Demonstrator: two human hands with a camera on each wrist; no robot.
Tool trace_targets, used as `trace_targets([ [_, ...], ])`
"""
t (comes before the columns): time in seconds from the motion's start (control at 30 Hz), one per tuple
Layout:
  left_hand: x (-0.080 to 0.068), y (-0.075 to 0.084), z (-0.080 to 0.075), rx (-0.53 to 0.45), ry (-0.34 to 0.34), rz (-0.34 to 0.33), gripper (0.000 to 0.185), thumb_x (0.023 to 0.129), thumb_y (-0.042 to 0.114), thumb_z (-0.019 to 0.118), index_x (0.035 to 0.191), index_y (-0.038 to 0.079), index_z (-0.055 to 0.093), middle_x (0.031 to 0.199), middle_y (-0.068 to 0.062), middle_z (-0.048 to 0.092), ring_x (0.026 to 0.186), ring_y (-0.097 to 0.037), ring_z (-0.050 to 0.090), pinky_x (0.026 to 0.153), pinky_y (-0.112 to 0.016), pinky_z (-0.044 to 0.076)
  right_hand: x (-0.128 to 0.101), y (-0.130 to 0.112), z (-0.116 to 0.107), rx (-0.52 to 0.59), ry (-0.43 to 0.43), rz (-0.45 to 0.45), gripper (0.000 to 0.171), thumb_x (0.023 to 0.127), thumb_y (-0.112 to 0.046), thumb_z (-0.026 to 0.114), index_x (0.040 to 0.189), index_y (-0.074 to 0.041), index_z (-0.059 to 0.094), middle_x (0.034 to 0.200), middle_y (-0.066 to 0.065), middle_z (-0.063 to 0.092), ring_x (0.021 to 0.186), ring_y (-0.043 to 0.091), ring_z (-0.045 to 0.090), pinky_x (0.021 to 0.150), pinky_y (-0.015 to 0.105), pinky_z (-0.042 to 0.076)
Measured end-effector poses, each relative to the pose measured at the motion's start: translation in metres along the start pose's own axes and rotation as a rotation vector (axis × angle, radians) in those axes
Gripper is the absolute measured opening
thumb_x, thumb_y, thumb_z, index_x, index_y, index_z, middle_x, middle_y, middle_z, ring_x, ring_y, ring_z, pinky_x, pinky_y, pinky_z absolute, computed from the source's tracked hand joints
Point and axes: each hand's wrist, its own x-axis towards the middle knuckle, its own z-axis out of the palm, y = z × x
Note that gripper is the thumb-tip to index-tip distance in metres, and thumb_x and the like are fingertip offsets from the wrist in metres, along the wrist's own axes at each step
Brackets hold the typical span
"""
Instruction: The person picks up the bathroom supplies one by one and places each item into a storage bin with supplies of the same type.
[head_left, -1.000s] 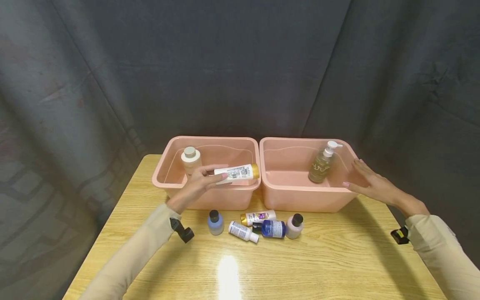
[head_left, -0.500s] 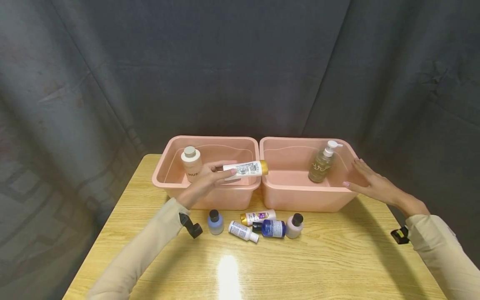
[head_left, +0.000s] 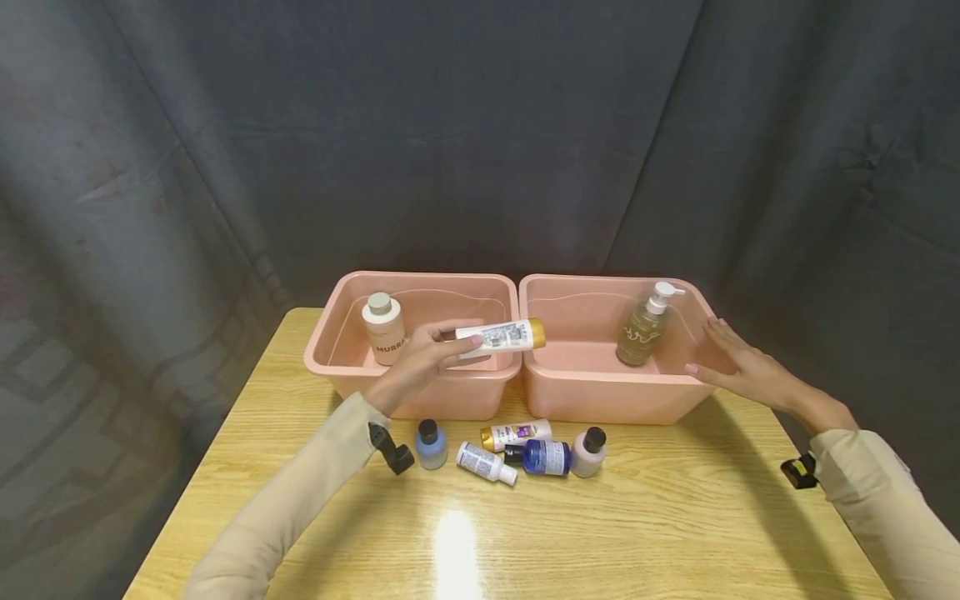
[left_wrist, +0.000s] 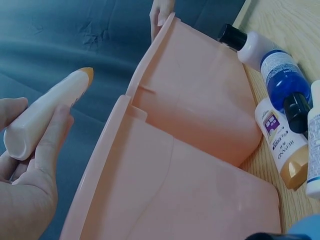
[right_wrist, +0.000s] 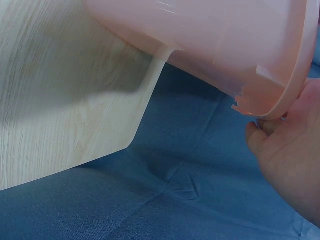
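Observation:
My left hand (head_left: 423, 360) holds a white bottle with a gold cap (head_left: 501, 336) between thumb and fingers, above the left pink bin (head_left: 420, 377). The bottle lies nearly level, its cap over the inner rims of the two bins. The left wrist view shows the same bottle (left_wrist: 47, 112) in the fingers, above the rim. My right hand (head_left: 757, 375) holds the right end of the right pink bin (head_left: 600, 396), thumb over the inside, fingers at the outer side. In the right wrist view, the fingers (right_wrist: 256, 137) curl beneath the rim.
A white bottle (head_left: 384, 327) stands in the left bin; a pump bottle (head_left: 642, 333) leans in the right one. Before them on the wooden table (head_left: 660, 517) are a pale blue bottle (head_left: 431, 450), a white one (head_left: 483, 462), a gold-capped one (head_left: 517, 433), a blue one (head_left: 547, 457) and a pinkish one (head_left: 587, 457).
My left hand has moved right with the gold-capped bottle, bringing the cap past the left bin's inner rim. The right hand and the bins have stayed put.

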Motion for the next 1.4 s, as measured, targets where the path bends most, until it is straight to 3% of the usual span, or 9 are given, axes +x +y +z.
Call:
trace_targets([
  [0.33,0.007,0.002,0.008,-0.014,0.003,-0.02,0.044,0.094,0.009,0.067,0.135,-0.003,0.057,0.12,-0.017,0.064,0.106,-0.022,0.066,0.093,-0.034,0.053,0.001,0.001,0.0,-0.005,-0.001,0.0,0.094,0.097,-0.045,0.059,0.158,-0.005,0.0,0.162,0.021,-0.01,0.146,0.046,-0.008,0.1,0.081,0.009],
  [0.6,0.016,0.001,0.018,-0.066,-0.021,-0.019,0.049,0.095,0.003,0.063,0.14,-0.009,0.048,0.121,-0.02,0.063,0.101,-0.021,0.068,0.09,-0.033,0.054,-0.001,-0.001,0.0,0.002,-0.007,0.015,0.095,0.097,-0.046,0.059,0.158,-0.006,-0.002,0.162,0.021,-0.011,0.146,0.045,-0.009,0.1,0.081,0.008],
  [0.93,0.025,0.001,0.033,-0.069,-0.01,-0.002,0.042,0.095,0.003,0.064,0.134,-0.007,0.055,0.121,-0.02,0.063,0.101,-0.02,0.066,0.092,-0.036,0.054,-0.001,-0.002,0.002,0.017,-0.02,0.047,0.097,0.096,-0.048,0.059,0.158,-0.011,-0.006,0.162,0.02,-0.015,0.144,0.051,-0.009,0.098,0.083,0.005],
  [1.27,0.036,-0.002,0.044,-0.102,0.006,-0.055,0.043,0.093,0.001,0.065,0.133,-0.009,0.055,0.118,-0.022,0.065,0.096,-0.023,0.069,0.091,-0.041,0.054,-0.001,-0.001,0.001,0.007,-0.016,0.04,0.096,0.096,-0.048,0.058,0.158,-0.008,-0.004,0.162,0.019,-0.013,0.145,0.049,-0.008,0.098,0.083,0.006],
  [1.4,0.038,-0.003,0.047,-0.156,0.009,-0.122,0.039,0.092,0.002,0.067,0.13,-0.005,0.059,0.115,-0.021,0.067,0.095,-0.029,0.069,0.087,-0.04,0.056,-0.001,-0.001,0.001,0.009,-0.013,0.036,0.096,0.096,-0.047,0.059,0.158,-0.009,-0.003,0.162,0.02,-0.013,0.145,0.051,-0.007,0.098,0.082,0.008],
])
